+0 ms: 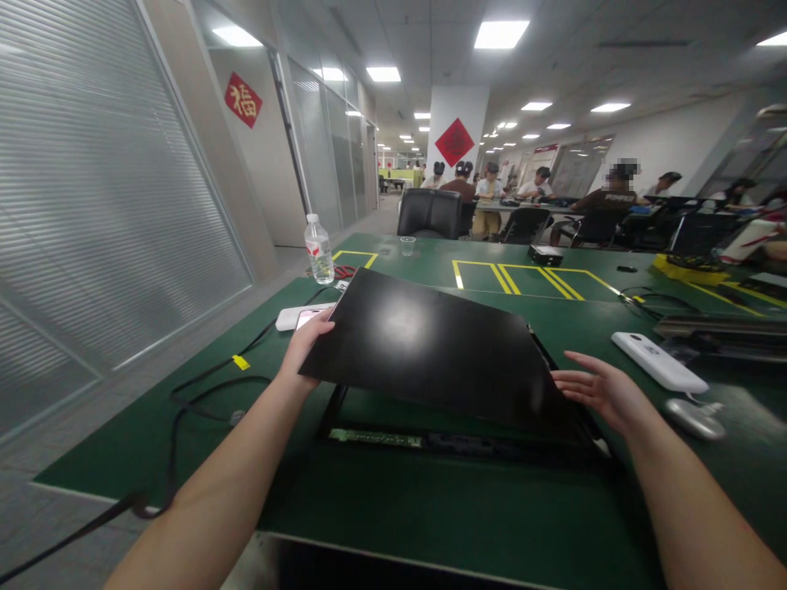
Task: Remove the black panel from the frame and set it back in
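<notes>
A glossy black flat display panel is tilted up over a black rectangular frame, its left side raised higher. My left hand is closed on the panel's left edge, thumb on top. At the panel's lower right corner, my right hand has its fingers stretched out, close to or touching the edge; I cannot tell which. A strip of green circuit board shows along the frame's near side. The panel hides much of the frame's far part.
Cables run across the green table at left. A water bottle stands behind a white power bank. On the right lie another white power bank and a computer mouse. People sit at far tables.
</notes>
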The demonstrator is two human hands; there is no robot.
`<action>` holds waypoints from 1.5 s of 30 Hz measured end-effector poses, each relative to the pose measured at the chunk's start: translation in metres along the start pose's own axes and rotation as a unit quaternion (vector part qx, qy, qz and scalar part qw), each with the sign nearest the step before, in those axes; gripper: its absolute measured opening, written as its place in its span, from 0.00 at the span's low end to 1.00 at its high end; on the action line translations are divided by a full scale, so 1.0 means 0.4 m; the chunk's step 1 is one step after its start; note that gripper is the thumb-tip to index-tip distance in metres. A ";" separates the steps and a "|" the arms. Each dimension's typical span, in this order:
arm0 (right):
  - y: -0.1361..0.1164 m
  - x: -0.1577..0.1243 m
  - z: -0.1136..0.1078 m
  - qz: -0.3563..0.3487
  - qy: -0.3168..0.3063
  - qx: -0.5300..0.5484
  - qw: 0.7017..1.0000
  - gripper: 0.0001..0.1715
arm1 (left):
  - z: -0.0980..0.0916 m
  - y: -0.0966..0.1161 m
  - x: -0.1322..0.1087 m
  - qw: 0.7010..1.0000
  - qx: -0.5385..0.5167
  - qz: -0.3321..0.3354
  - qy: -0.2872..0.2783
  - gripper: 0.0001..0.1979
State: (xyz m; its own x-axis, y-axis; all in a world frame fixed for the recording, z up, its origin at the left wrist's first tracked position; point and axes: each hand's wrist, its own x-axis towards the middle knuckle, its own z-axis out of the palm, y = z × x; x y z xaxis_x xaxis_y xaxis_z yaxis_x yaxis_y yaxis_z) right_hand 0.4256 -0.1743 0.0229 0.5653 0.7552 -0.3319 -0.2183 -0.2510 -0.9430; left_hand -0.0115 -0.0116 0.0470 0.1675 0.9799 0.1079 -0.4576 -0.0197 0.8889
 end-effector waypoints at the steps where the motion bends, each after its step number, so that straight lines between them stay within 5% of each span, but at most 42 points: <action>1: 0.002 0.001 0.001 -0.004 0.004 -0.007 1.000 0.28 | -0.001 -0.002 -0.001 1.000 0.004 0.006 0.003 0.22; 12: 0.016 0.014 0.001 -0.034 0.044 -0.056 0.997 0.26 | -0.043 -0.012 0.036 0.997 0.071 -0.023 0.022 0.28; 18: 0.019 0.022 0.005 -0.059 0.071 -0.051 0.994 0.19 | -0.026 -0.023 0.020 0.991 0.115 -0.042 0.055 0.23; 25: 0.021 0.020 0.006 -0.064 0.092 -0.050 0.992 0.16 | -0.001 -0.009 -0.008 0.986 0.155 -0.057 0.031 0.19; 45: 0.036 0.037 -0.004 -0.104 0.153 -0.157 0.970 0.15 | 0.032 -0.057 -0.027 0.962 0.235 -0.138 0.035 0.22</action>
State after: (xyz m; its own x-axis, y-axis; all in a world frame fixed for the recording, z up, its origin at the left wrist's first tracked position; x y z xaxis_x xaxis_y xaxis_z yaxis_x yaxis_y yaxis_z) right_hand 0.4322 -0.1678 0.0044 0.7907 0.6069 -0.0799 0.1514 -0.3203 -0.9351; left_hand 0.0082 -0.0243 0.0310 0.1598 0.9714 -0.1758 0.0433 0.1710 0.9843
